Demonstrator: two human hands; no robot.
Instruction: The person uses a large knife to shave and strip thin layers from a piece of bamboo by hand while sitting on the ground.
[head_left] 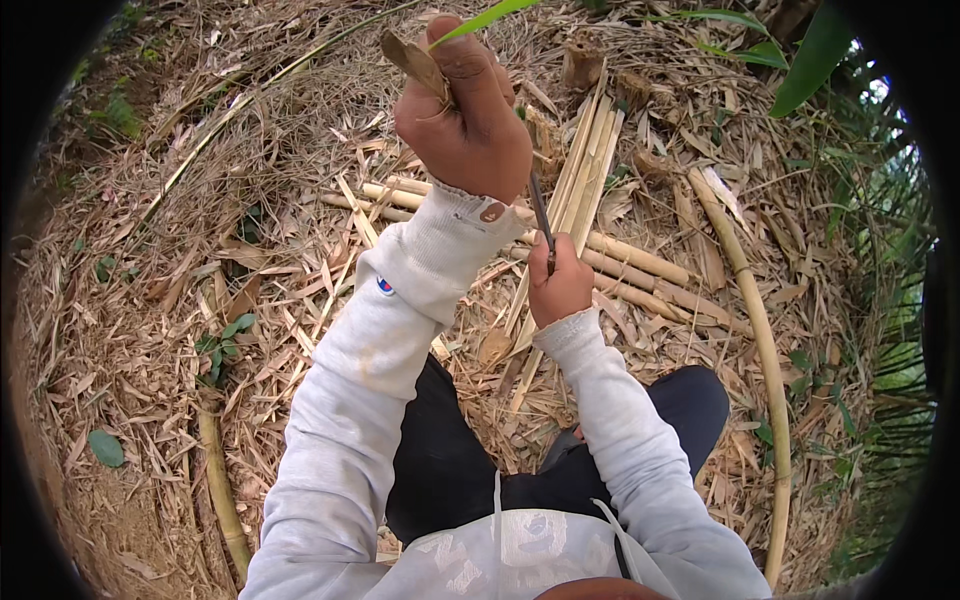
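Over leaf-littered ground (160,400) and pale sticks (592,165), the left hand (468,130) clutches a brown piece (415,65), the right hand (562,285) a dark tool (541,208).

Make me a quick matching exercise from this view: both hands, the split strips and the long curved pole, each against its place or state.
Column one
1. left hand
2. right hand
3. split strips
4. long curved pole

Column two
A. runs down the picture's right side
B. closed on a dark slim tool
C. pale, flat, lying side by side
D. at the end of the raised forearm, near the picture's top edge

Pairs: 1-D, 2-B, 3-C, 4-A
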